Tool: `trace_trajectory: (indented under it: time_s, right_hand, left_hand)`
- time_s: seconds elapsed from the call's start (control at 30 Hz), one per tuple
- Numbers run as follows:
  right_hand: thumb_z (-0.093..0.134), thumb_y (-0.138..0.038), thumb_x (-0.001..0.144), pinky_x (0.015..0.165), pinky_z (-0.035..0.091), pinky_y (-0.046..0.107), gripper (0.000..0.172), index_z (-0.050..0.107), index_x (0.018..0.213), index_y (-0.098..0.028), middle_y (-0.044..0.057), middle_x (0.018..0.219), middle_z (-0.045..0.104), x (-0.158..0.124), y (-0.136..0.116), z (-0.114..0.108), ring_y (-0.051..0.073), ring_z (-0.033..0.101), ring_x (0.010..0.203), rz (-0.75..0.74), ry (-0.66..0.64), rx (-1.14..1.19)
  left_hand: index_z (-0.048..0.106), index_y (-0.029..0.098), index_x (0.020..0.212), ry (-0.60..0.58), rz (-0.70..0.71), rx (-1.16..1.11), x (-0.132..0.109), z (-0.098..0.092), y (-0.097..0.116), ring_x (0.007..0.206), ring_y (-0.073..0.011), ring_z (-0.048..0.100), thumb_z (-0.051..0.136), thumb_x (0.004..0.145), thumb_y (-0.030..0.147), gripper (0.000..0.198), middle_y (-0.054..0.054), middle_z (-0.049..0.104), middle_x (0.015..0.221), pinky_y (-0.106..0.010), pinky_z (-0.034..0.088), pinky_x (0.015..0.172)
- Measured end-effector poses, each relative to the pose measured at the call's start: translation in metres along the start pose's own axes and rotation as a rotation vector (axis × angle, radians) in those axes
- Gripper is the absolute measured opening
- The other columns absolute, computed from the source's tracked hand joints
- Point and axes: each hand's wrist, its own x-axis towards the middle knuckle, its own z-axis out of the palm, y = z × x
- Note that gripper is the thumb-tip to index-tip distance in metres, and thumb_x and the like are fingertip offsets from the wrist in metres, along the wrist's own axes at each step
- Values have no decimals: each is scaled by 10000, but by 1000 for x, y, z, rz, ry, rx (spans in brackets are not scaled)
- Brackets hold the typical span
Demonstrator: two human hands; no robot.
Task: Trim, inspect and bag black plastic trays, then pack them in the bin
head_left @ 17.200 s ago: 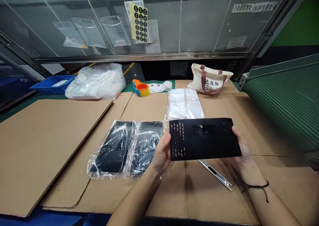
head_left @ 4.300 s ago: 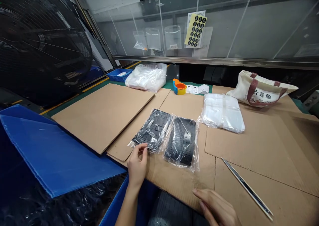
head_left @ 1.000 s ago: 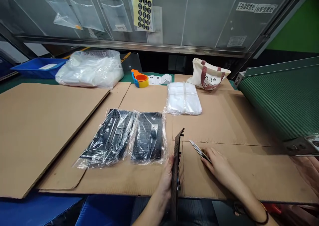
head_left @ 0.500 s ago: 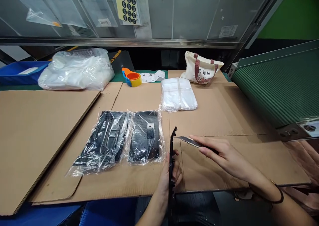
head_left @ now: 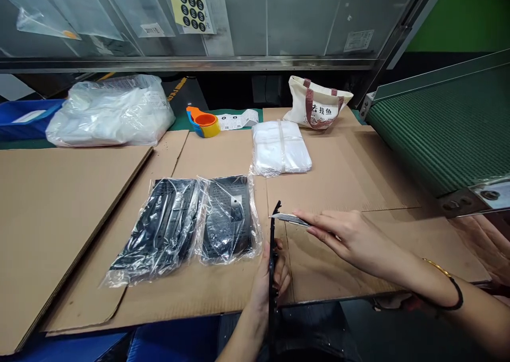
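My left hand (head_left: pixel 274 277) is closed around a thin black plastic part (head_left: pixel 272 266), held upright and seen edge-on near the table's front edge. In my right hand (head_left: pixel 346 237) is a utility knife (head_left: pixel 292 219), its blade pointing left. The blade's tip meets the upper end of the black part, as far as I can see. Left of my hands lie two black plastic panels in clear bags, one bagged panel (head_left: pixel 228 218) close by and another bagged panel (head_left: pixel 159 229) farther left.
A stack of clear bags (head_left: pixel 281 146), a cloth tote bag (head_left: pixel 319 104), and an orange, blue and yellow tape holder (head_left: pixel 204 121) stand behind. A green conveyor belt (head_left: pixel 442 133) borders the right side. Cardboard (head_left: pixel 64 213) covers the left; a stuffed plastic bag (head_left: pixel 111 112) sits behind it.
My right hand has moved slightly left and the knife blade has come from beside the black part onto its upper end. The camera view has shifted a little.
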Motion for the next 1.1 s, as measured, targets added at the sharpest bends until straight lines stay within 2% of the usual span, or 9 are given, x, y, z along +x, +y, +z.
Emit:
trace_trajectory:
  time_s: [0.37,0.57,0.7,0.8,0.93,1.1]
  right_hand:
    - [378,-260,998,531,472,241,355,597,1274,-220,42,894,756,-2,-3,-2,139,673,637,-19,16,-77]
    - [376,-239,997,633,513,239,357,580,1289,-236,37,995,750,-5,-7,0,141,697,770,-34,-18,-2]
    - [357,-260,1005,567,469,238,365,586,1287,-222,42,921,749,-2,-6,1,134,675,682,-31,21,-57]
    - [333,-295,1014,494,401,235,378,613,1256,-216,27,766,730,0,-3,0,120,626,564,-32,59,-118]
    - [347,-297,1013,483,370,239,368,609,1263,-228,23,748,720,0,0,1,121,612,551,-35,68,-155]
    - [358,-261,1006,535,443,238,368,575,1302,-230,43,897,745,-2,-2,2,133,663,645,-31,36,-116]
  left_hand:
    - [648,189,897,52,9,13,-1,4,-1,233,-25,75,530,916,435,274,111,337,332,-105,180,231]
    - [625,188,892,-6,-10,2,2,4,0,220,-24,62,546,895,478,300,124,320,337,-113,158,215]
    - [607,185,888,24,1,12,1,7,0,238,-28,59,545,895,481,302,124,308,338,-113,153,225]
    - [608,181,886,62,-10,31,-1,11,2,257,-28,65,538,906,462,291,116,332,352,-110,157,239]
    - [614,183,887,10,-21,32,-1,15,5,259,-30,68,543,902,467,293,110,358,361,-114,155,238]
    - [620,189,918,-81,2,12,0,10,4,247,-32,78,517,922,440,271,115,342,353,-110,154,234]
